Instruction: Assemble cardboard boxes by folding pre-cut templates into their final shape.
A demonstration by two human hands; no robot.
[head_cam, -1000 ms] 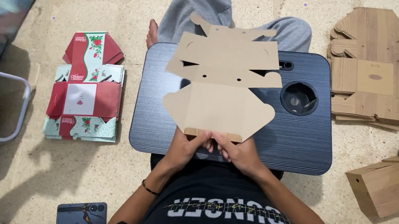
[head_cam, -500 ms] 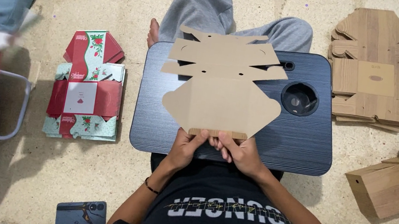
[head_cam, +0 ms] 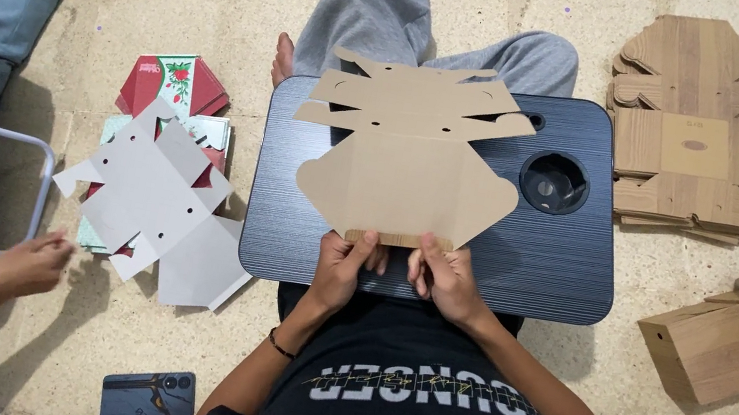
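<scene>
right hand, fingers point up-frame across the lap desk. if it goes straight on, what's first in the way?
Probably the flat cardboard blank, whose near edge the right hand already pinches over the lap desk. Height above the desk is unclear.

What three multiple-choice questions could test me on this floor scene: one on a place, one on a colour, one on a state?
1. Where does the phone lie?
A. on the lap desk
B. on the floor by the person's left arm
C. on the stack of flat blanks

2. What colour is the lap desk?
A. dark blue-black
B. white
C. red

3. In what state is the brown cardboard blank held by the left hand and right hand?
A. folded into a closed box
B. torn in half
C. flat, unfolded

Answers: 1 B, it rests on bare floor; 2 A, its top looks dark; 3 C, it lies spread flat.
</scene>
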